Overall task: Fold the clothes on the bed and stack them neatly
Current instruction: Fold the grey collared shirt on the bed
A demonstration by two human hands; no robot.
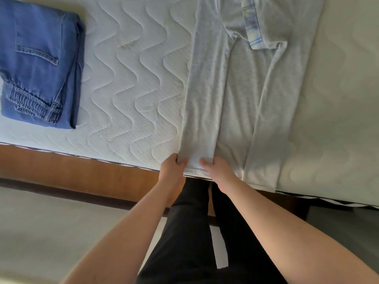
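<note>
Head view, largest first: quilted mattress (133, 83) fills the upper frame. On it, centre right, lies the grey shirt (242, 103), side panels folded inward to narrow it. Upper left sit folded jeans (39, 62), likely the stack's start. At lower centre, left hand (172, 169) and right hand (219, 173) each pinch the hem, probably to fold it upward.

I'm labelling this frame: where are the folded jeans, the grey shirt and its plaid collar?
folded jeans (39, 64): head view, back pocket panel.
grey shirt (235, 103): head view, middle of the body.
plaid collar (251, 23): head view, collar band.
</note>
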